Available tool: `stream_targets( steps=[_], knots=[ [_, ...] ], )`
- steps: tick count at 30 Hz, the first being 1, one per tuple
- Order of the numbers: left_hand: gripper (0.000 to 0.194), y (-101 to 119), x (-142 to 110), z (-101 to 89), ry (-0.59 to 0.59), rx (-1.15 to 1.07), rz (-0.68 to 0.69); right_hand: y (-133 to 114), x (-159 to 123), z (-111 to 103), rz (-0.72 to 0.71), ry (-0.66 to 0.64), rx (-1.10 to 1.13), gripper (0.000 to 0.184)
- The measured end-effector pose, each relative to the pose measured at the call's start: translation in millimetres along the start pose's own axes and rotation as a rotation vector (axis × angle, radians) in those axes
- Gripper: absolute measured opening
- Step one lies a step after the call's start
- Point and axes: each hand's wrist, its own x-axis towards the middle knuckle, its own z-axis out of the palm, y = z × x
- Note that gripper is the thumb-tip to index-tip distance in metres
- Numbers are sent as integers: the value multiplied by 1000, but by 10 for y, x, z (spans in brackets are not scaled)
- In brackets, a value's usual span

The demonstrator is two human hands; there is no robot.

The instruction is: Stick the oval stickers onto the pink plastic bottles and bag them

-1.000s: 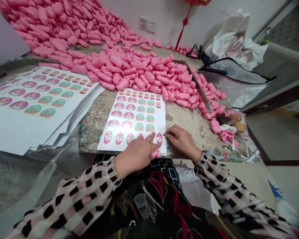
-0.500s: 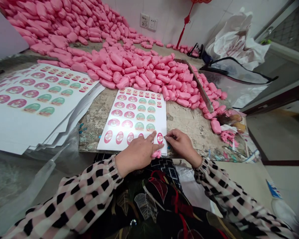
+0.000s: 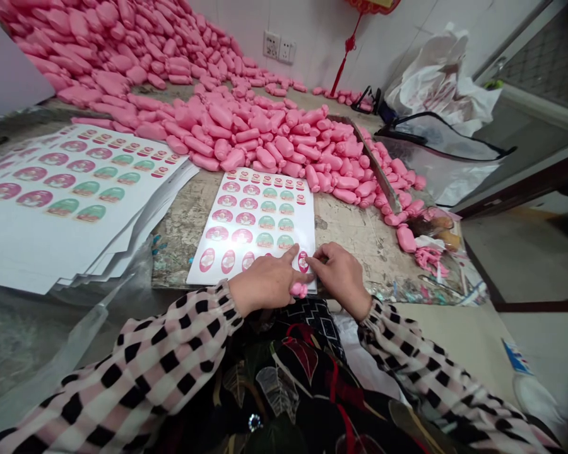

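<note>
My left hand (image 3: 267, 280) lies over the lower part of a sticker sheet (image 3: 201, 268). Its index finger and thumb press the paper on either side of an oval pink sticker (image 3: 303, 260) near the lower right corner. A small pink plastic bottle (image 3: 298, 290) is tucked under its curled fingers, with only one end showing. My right hand (image 3: 338, 271) pinches at the right edge of that oval sticker; the fingertips overlap it, and whether the edge is lifted cannot be seen. Rows of pink and green stickers cover the sheet.
A thick stack of sticker sheets (image 3: 38, 239) lies to the left. Pink bottles (image 3: 246, 126) are heaped across the back of the worn table (image 3: 350, 233). A narrow strip (image 3: 378, 167) stands among them at right. Clear bags (image 3: 445, 145) and scraps (image 3: 430, 258) lie farther right.
My right fingertips have moved left from the sheet's edge onto the oval sticker. My left hand stays on the sheet with the bottle. The view has shifted slightly.
</note>
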Motion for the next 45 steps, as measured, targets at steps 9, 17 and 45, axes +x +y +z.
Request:
stream_targets(
  steps=[9, 17, 45],
  knots=[
    [45, 4, -28, 51, 67, -28, 8, -22, -77, -36, 77, 172, 297, 24],
    [36, -29, -283, 129, 435, -828, -81, -31, -26, -150, 227, 90, 950, 27],
    [55, 95, -361, 158, 483, -2122, -305, -701, -301, -17, 45, -101, 967, 21]
  ],
)
